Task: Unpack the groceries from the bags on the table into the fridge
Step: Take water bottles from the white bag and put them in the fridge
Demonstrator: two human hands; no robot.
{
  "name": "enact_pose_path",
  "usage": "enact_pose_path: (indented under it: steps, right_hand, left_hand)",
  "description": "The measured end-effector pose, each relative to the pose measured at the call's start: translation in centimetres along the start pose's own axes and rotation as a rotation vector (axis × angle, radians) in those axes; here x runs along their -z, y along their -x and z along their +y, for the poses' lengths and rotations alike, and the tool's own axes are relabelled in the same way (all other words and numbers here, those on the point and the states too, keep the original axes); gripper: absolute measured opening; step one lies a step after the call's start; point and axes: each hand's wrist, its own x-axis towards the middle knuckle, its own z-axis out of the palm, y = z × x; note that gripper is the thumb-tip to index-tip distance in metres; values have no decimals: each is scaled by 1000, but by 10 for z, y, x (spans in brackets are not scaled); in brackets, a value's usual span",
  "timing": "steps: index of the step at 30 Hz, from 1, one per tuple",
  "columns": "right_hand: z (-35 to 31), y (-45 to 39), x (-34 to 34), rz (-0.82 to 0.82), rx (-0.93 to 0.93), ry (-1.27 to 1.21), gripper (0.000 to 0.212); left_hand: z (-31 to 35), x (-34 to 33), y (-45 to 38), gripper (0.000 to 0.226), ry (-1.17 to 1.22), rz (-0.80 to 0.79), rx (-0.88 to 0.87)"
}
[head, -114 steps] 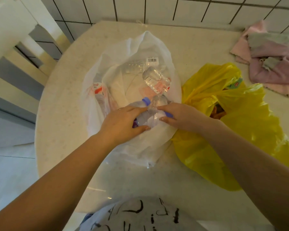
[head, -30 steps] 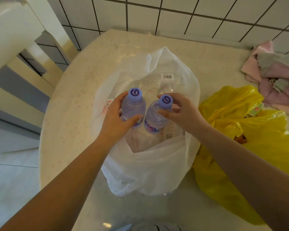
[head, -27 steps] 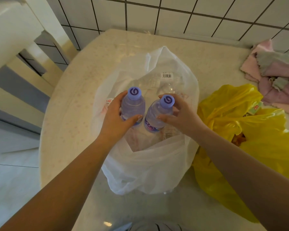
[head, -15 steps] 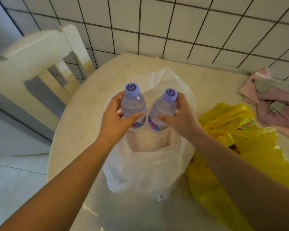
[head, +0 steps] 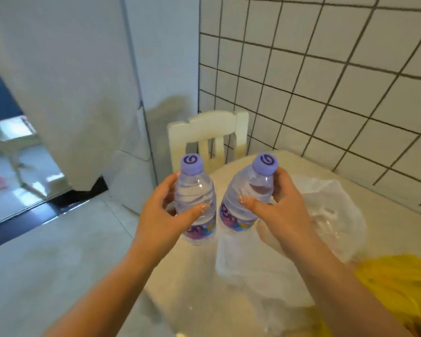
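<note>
Two clear plastic water bottles, left one (head: 197, 203) and right one (head: 244, 203), each with a lilac cap bearing a darker purple swirl and a purple label flecked with pink and blue. Translucent white plastic bag (head: 321, 215) and bright yellow plastic bag (head: 394, 288) toward the right edge of the cream speckled table (head: 195, 276). Cream wooden chair (head: 208, 132). White square wall tiles (head: 326, 81) gridded with dark grout.
</note>
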Motion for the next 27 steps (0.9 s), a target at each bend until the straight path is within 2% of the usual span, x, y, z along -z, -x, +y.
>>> enact_pose_path:
  steps: [7,12,21,27]
  right_hand:
    - [-1,15,-121,-383,28,10,55]
    - [-11,20,-212,-519,56,34,58]
    - [-40,20,-386,-615,70,4,52]
    - [-52,5,-491,-585,90,1,54]
  left_hand:
    - [-10,119,62,64,-78,293,86]
    - [-13,200,81,59,-97,452,91]
    - [-14,382,73,59,-170,498,74]
    - [-18,479,46,61,-191,492,59]
